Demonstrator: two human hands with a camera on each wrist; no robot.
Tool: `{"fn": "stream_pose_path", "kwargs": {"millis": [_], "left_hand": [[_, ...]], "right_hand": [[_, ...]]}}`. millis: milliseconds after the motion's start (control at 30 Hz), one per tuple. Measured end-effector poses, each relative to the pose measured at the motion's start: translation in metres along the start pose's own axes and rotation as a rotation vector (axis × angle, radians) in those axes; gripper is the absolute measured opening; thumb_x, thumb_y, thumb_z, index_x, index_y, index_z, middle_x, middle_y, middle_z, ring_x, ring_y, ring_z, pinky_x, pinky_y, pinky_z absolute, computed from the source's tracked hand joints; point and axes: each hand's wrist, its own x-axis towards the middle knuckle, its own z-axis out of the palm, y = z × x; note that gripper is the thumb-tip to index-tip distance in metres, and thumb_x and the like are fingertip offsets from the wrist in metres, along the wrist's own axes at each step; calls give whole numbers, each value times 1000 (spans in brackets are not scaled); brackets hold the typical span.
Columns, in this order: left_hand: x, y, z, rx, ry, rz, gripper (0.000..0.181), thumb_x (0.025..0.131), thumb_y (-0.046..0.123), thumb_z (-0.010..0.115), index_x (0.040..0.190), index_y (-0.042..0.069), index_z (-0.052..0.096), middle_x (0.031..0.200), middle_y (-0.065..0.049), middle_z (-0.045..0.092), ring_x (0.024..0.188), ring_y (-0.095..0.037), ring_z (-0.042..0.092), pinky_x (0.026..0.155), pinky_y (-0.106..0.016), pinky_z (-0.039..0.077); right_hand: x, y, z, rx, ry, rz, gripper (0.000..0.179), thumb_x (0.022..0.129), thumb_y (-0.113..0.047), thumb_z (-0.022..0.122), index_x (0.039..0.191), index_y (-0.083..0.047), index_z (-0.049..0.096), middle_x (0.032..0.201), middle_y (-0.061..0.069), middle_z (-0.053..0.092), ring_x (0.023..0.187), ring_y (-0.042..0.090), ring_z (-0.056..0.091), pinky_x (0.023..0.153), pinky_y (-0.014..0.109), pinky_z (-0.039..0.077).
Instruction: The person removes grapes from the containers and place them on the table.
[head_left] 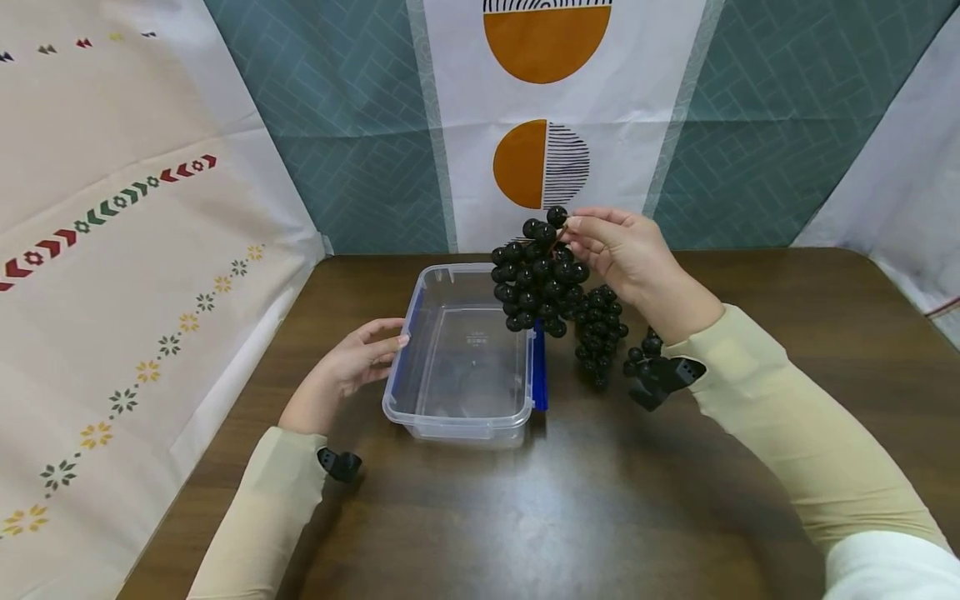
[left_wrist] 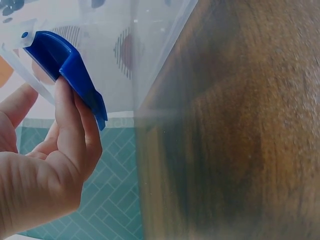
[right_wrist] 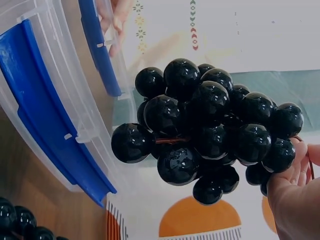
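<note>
My right hand (head_left: 618, 250) pinches the stem of a bunch of black grapes (head_left: 536, 279) and holds it up over the right rim of a clear plastic container (head_left: 457, 421). In the right wrist view, the glossy bunch (right_wrist: 210, 120) hangs beside the container's blue latch (right_wrist: 45, 110). The container stands lidless on the table, its inside bare. My left hand (head_left: 367, 358) holds its left side. Seen from the left wrist, that hand's fingers (left_wrist: 70, 120) touch a blue latch (left_wrist: 75, 65), with the thumb by the rim.
A second bunch of black grapes (head_left: 600, 333) lies on the wooden table (head_left: 637, 508) right of the container. Another bunch (head_left: 641, 354) is partly hidden by the right wrist camera. Patterned cloths (head_left: 337, 125) hang behind and at the left.
</note>
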Motion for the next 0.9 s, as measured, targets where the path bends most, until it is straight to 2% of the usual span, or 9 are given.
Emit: {"fn": "stream_pose_path", "kwargs": {"millis": [333,900], "left_hand": [[-1,1,0,-6,0,-1,59,94,28,60,145,12,34,104,2,60,92,-9,61,79,-25,51],[-3,3,2,8,17,-5,57,96,25,58,145,11,33,97,4,60,85,-7,62,74,-23,52]], "right_hand": [[-14,-12,-14,-8,-34,-34,9,84,5,67,83,-2,71,79,8,70,67,14,66,61,20,52],[-37,-29,-48,1,-54,-54,8,84,5,66,85,0,72,78,9,70,68,15,67,60,21,51]]}}
